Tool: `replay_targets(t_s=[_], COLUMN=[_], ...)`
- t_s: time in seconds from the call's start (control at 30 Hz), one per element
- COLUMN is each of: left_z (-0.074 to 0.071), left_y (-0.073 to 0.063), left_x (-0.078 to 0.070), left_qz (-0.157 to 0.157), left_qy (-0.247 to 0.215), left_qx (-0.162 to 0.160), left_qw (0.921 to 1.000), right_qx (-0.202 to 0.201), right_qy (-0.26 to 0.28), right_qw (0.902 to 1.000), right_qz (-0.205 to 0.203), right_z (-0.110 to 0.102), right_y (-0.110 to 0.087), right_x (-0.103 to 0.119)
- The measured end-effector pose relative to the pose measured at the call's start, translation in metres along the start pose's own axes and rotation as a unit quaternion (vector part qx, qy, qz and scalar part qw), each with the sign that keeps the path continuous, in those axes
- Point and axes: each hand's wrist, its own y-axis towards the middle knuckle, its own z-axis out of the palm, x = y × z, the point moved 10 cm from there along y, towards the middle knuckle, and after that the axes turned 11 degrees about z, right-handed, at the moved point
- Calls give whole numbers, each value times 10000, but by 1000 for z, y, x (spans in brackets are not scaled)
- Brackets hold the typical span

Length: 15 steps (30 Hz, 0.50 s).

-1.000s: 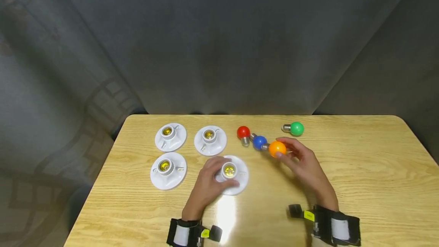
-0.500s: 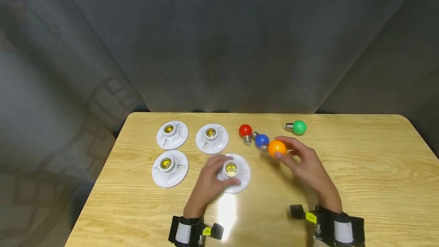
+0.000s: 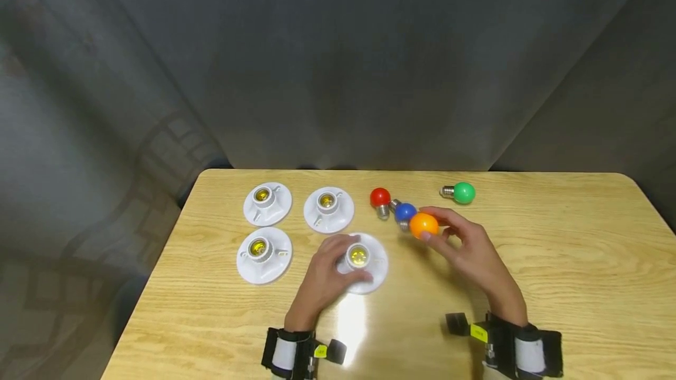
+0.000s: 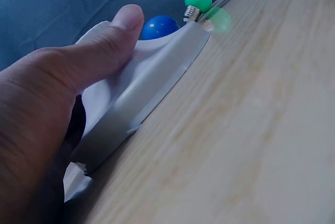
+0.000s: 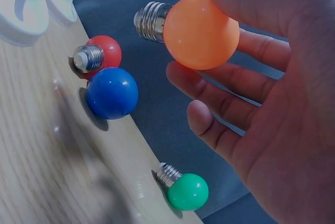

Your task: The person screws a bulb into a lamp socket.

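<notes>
My left hand (image 3: 330,271) grips a white round lamp holder (image 3: 376,277) on the table, thumb on the near side and fingers on the far side of its socket. The brass inside of that socket faces up. My right hand (image 3: 467,245) holds an orange light bulb (image 3: 424,225) by its globe, between thumb and fingers. In the right wrist view the bulb's metal screw base (image 5: 152,21) points away from the palm. The orange bulb is raised above the table, to the right of the gripped holder.
Three more white lamp holders stand on the left: back left (image 3: 274,210), back middle (image 3: 338,219) and front left (image 3: 269,271). A red bulb (image 3: 379,197) and a blue bulb (image 3: 405,211) lie close together behind the hands. A green bulb (image 3: 465,192) lies farther right.
My right hand has carried the orange bulb slightly left, toward the gripped lamp holder. The left hand keeps its hold there. The whole head view has shifted a little.
</notes>
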Motion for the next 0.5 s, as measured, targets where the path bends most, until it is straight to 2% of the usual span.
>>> replay_targets(t_s=[0.27, 0.5], left_z=[-3, -4], left_y=[0, -1], left_x=[0, -2], left_qz=[-130, -47], left_qy=[-46, -72], left_qx=[-34, -68], left_qw=[9999, 9999], right_qx=[57, 84], right_qy=[91, 102], right_qw=[9997, 9991], right_qz=[-211, -407], right_z=[3, 10], right_y=[2, 3], right_x=[6, 10])
